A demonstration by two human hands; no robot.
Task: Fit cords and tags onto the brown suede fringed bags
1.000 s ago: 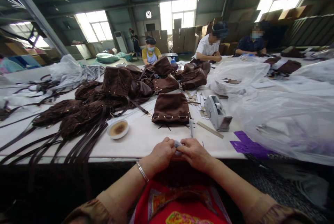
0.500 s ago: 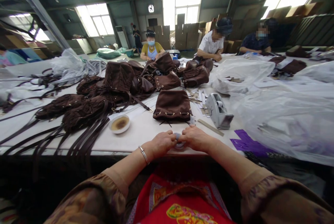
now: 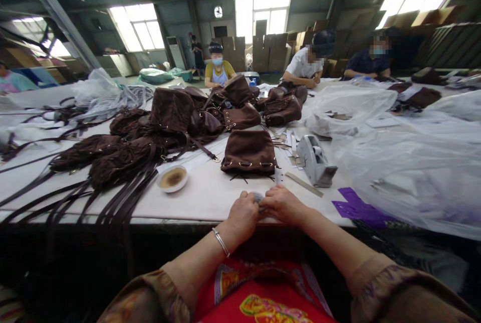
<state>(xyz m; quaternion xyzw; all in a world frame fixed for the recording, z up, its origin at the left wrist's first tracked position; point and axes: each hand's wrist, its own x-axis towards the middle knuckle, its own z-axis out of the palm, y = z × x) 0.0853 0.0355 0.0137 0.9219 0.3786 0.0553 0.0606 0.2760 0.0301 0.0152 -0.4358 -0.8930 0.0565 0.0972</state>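
Observation:
At the table's front edge, my left hand and my right hand meet with curled fingers. Between them is a small round grey thing, which looks like a roll of tape; my fingers cover most of it. Just beyond my hands lies a dark brown drawstring bag, its row of gold eyelets facing me. A grey tape dispenser stands to the right of the bag. To the left sits a white dish with a brownish stain inside.
Brown bags with long straps are heaped on the left. Clear plastic bags and purple tape cover the right. A flat strip lies near the dispenser. Several people work across the table.
My left hand has turned and drawn slightly back toward me, its forearm shifting right. My right hand has barely moved. The round grey thing stays between them.

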